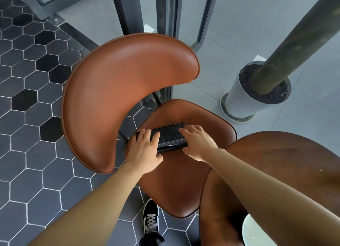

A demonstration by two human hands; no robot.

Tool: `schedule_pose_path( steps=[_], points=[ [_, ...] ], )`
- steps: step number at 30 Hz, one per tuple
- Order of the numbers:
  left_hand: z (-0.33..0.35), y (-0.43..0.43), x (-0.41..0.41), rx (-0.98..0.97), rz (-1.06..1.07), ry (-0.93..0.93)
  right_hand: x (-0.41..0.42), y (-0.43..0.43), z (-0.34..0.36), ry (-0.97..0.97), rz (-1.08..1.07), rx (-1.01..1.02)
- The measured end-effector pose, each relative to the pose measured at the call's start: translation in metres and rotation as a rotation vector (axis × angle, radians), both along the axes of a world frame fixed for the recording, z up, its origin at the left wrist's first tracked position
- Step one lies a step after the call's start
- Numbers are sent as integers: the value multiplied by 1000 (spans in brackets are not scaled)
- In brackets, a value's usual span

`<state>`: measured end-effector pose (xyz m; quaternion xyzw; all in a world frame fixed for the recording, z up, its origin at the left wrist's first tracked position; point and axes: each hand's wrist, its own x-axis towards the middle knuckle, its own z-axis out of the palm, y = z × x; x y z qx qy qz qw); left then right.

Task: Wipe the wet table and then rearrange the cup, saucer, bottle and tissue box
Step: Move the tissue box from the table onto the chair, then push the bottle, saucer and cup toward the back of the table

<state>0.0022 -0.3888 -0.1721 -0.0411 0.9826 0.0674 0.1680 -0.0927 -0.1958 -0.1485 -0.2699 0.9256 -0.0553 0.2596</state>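
A black tissue box [171, 136] with a maze pattern lies on the brown leather seat of a chair [184, 187]. My left hand [145, 150] grips its left end, fingers curled over the top. My right hand [197, 144] holds the right end, with fingers on top and the thumb on the near side. The round brown wooden table [285, 163] is at the lower right. A white rounded object [257, 231], either saucer or cup, shows partly at the table's bottom edge. No bottle is in view.
The chair's curved backrest [125, 91] rises left of the seat. A white plant pot [253, 95] with a thick trunk stands behind the table. Dark glass door frames [165, 16] run along the back. My black shoe [150, 221] rests on hexagon floor tiles.
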Motion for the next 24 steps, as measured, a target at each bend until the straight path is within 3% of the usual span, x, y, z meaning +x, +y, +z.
schedule_pose_path(
  steps=[14, 24],
  points=[
    [89, 97, 22, 47, -220, 67, 61, 86, 104, 150, -229, -14],
    [122, 207, 66, 96, -412, 127, 129, 202, 153, 239, -435, -12]
  ],
)
